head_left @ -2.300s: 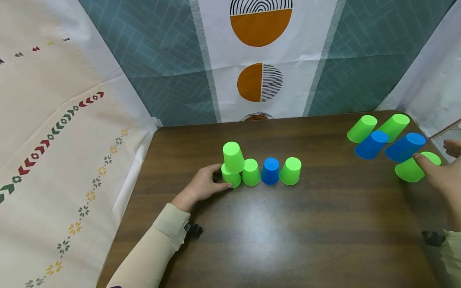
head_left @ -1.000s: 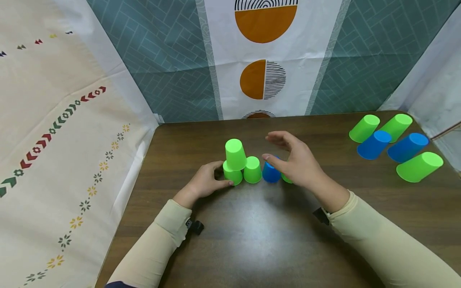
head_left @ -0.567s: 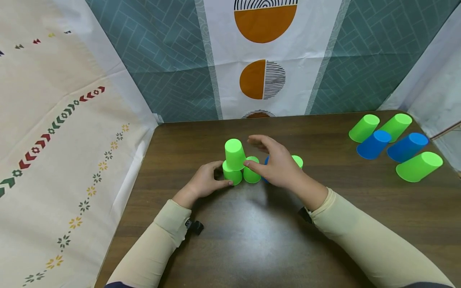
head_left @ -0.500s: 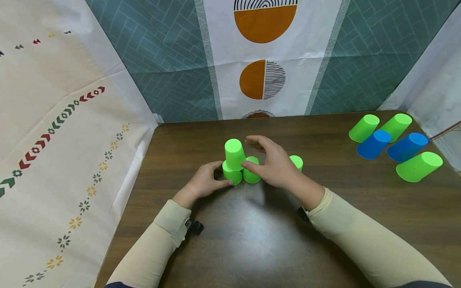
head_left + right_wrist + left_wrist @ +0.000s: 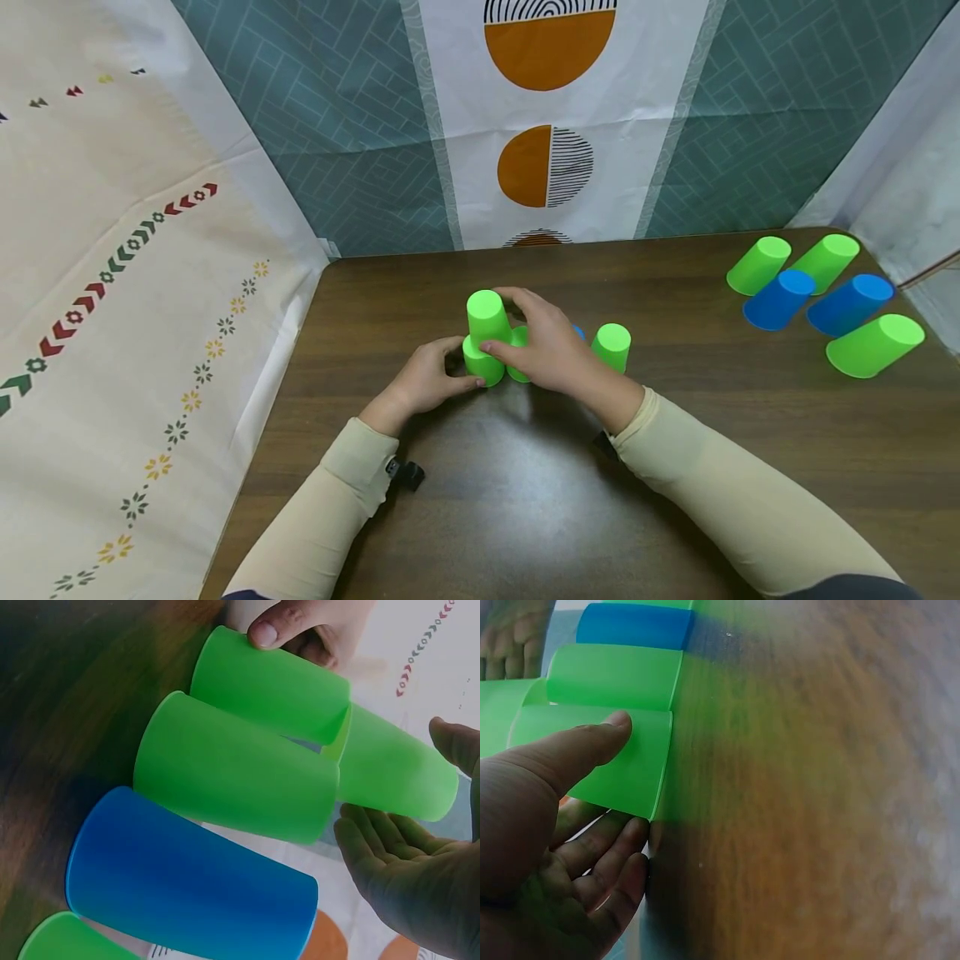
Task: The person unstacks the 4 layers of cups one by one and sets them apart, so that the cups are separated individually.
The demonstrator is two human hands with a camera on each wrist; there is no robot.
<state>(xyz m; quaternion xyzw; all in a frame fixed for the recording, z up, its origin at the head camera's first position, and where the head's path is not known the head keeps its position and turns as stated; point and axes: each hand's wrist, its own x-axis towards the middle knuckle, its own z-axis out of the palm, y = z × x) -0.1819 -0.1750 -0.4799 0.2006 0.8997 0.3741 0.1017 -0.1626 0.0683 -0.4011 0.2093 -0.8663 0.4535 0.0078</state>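
In the head view, a row of upturned plastic cups stands on the table. My left hand [image 5: 420,382] holds the leftmost green cup [image 5: 626,761], thumb on its near side and fingers round the far side. An upper green cup [image 5: 486,315] sits upside down on that cup and its neighbour, a second green cup [image 5: 240,769]. My right hand [image 5: 551,346] reaches round the upper cup; in the right wrist view its thumb stands apart and its straight fingers lie close beneath. A blue cup [image 5: 195,874], mostly hidden in the head view, and another green cup [image 5: 612,346] continue the row.
At the table's [image 5: 675,500] far right stand more upturned cups: a back green cup [image 5: 757,267], another green cup [image 5: 828,262], a blue cup [image 5: 778,302], a second blue cup [image 5: 850,306] and a front green cup [image 5: 876,346]. A patterned cloth [image 5: 360,167] hangs behind.
My right hand has come from the far-right cups, across the row, leftward to the upper green cup. My left hand stays on the leftmost cup. The cups stand where they were.
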